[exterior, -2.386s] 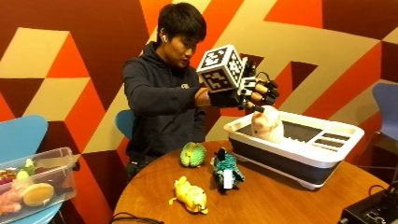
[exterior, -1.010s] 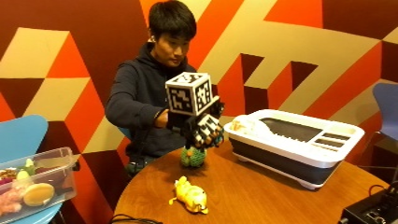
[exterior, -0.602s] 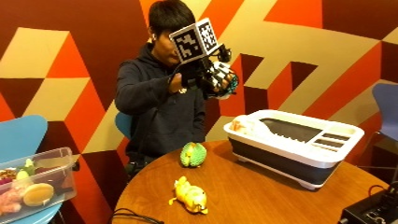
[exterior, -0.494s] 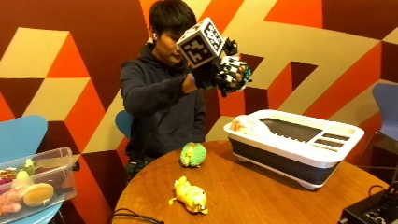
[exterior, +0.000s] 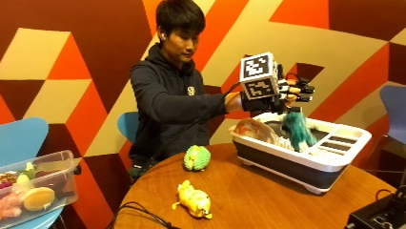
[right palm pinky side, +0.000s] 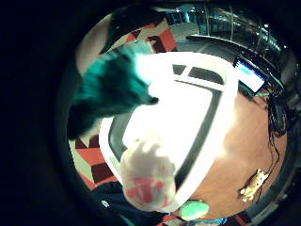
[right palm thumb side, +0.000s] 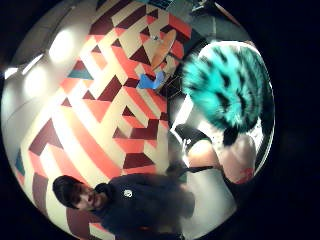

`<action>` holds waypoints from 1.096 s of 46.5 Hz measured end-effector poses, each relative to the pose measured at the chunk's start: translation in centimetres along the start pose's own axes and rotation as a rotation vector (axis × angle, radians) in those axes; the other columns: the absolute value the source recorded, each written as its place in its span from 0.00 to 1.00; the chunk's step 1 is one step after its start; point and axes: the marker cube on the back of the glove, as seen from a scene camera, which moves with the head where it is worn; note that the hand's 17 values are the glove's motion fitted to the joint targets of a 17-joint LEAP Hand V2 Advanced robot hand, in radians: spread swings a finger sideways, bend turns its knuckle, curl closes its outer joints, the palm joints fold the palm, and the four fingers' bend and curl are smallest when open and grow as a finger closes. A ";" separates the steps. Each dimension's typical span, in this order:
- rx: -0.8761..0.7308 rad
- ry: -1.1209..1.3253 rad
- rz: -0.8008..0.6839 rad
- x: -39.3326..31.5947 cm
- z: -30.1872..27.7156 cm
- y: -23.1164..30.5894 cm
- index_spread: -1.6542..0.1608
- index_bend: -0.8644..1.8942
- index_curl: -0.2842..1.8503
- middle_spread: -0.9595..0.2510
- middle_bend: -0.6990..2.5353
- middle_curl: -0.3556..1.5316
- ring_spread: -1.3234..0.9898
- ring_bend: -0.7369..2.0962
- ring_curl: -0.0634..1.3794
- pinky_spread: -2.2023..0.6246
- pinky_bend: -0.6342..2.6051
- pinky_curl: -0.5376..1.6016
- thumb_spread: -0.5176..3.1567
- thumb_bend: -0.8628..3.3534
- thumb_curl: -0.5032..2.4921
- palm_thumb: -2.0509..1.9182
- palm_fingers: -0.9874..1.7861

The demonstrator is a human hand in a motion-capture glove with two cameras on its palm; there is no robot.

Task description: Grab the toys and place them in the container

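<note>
Teal furry toy, likely soft and light, hangs below the gloved right hand that pinches its top, above the container.

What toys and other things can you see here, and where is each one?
Teal furry toy: one, teal, hanging from the hand over the container.
Pale toy: one, whitish with red, inside the container.
Container: one, white and dark, on the table.
Green toy: one, green, on the table.
Yellow toy: one, yellow, on the table.
Table: one, brown wood.
Clear bin: one, on a blue chair.
Right hand: one, black glove, above the container.
</note>
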 end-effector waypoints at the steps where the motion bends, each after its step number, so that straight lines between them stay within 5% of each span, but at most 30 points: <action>1: 0.002 0.001 0.001 0.1 -0.1 0.0 0.75 0.47 0.51 0.72 0.36 0.53 0.50 0.40 0.35 0.75 0.46 0.47 0.36 0.19 0.43 0.62 0.18; 18: -0.008 0.204 0.137 5.1 -8.3 5.2 0.76 0.37 0.41 0.77 0.27 0.45 0.55 0.31 0.24 0.78 0.36 0.41 0.43 0.20 0.35 0.56 0.29; 31: -0.410 0.662 0.550 15.5 -13.4 16.3 0.76 0.36 0.37 0.77 0.27 0.43 0.55 0.32 0.23 0.79 0.34 0.41 0.47 0.20 0.32 0.56 0.32; 38: -0.404 0.708 0.723 21.4 -12.6 19.5 0.76 0.34 0.33 0.76 0.26 0.40 0.56 0.33 0.24 0.79 0.40 0.43 0.47 0.20 0.31 0.56 0.32; 44: -0.329 0.788 0.832 24.9 -10.2 20.1 0.76 0.27 0.26 0.78 0.22 0.35 0.52 0.55 0.34 0.74 0.54 0.47 0.48 0.20 0.30 0.57 0.45; 51: -0.299 0.794 0.828 26.3 -8.7 19.9 0.76 0.26 0.17 0.77 0.29 0.36 0.48 0.71 0.41 0.68 0.63 0.50 0.49 0.21 0.30 0.59 0.53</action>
